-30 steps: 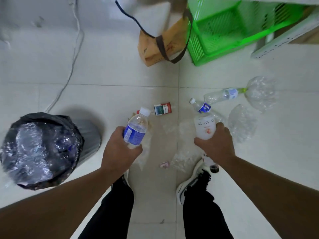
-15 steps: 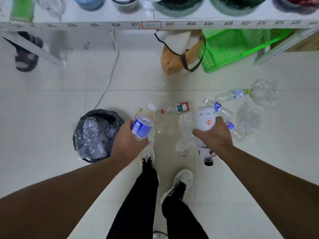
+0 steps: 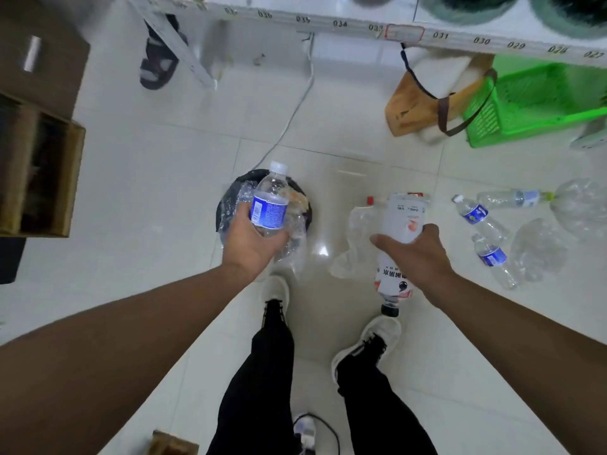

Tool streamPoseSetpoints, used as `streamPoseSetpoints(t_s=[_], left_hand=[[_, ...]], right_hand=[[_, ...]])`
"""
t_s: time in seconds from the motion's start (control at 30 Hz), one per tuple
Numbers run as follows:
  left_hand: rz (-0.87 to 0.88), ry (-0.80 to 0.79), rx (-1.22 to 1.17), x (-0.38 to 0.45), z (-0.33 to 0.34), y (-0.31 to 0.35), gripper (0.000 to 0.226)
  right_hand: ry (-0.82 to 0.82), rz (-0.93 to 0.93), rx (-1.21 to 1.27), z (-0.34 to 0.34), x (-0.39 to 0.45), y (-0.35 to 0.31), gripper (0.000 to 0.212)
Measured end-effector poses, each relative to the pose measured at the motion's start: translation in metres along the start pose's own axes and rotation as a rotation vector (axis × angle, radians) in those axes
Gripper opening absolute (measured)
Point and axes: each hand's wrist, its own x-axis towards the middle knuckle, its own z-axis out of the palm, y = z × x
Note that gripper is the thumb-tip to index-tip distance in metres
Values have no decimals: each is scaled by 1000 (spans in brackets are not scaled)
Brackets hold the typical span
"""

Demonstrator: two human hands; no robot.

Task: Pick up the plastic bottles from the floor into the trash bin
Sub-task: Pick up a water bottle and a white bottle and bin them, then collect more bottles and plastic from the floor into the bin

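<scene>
My left hand [image 3: 251,239] grips a small clear bottle with a blue label [image 3: 271,200] and a white cap, held directly over the black-lined trash bin [image 3: 230,200]. My right hand [image 3: 418,254] holds a large white-labelled bottle [image 3: 400,224] upside down, black cap pointing at the floor. On the tiles to the right lie two small blue-labelled bottles [image 3: 474,215] [image 3: 492,257], a longer clear bottle [image 3: 507,198] and crumpled clear plastic [image 3: 538,247]. A crushed clear bottle [image 3: 356,231] lies left of my right hand.
A numbered white shelf edge [image 3: 328,24] runs across the top. Beneath it sit a tan bag [image 3: 414,106] and a green basket [image 3: 532,103]. A cardboard box [image 3: 42,172] stands at the left, a white cable [image 3: 289,116] crosses the floor, and my shoes [image 3: 368,343] are below.
The view has risen and shifted left. My left hand has carried the blue-labelled bottle from beside the bin to directly above it. My right hand keeps its hold on the white bottle.
</scene>
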Motion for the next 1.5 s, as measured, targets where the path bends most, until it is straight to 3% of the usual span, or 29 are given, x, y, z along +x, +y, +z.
streamPoseSetpoints(t_s=[0.27, 0.43, 0.5, 0.63, 0.77, 1.03, 1.5], left_hand=[[-152, -60, -35, 78, -42, -75, 71], [-157, -355, 123, 135, -51, -123, 86], [-162, -403, 253, 146, -61, -136, 80], [-6, -295, 388, 151, -81, -144, 66], [73, -308, 408, 146, -97, -140, 63], [162, -356, 478, 121, -82, -96, 66], [373, -441, 725, 39, 57, -23, 77]], right_hand=[[-126, 26, 64, 138, 12, -44, 82], [-155, -16, -10, 236, 42, -62, 87], [-174, -69, -102, 264, 52, -66, 87], [-92, -87, -194, 282, 59, -71, 69], [-113, -144, -299, 259, 48, -66, 58], [-75, -60, -347, 175, 28, -21, 75], [48, 204, -143, 4, -16, 136, 85]])
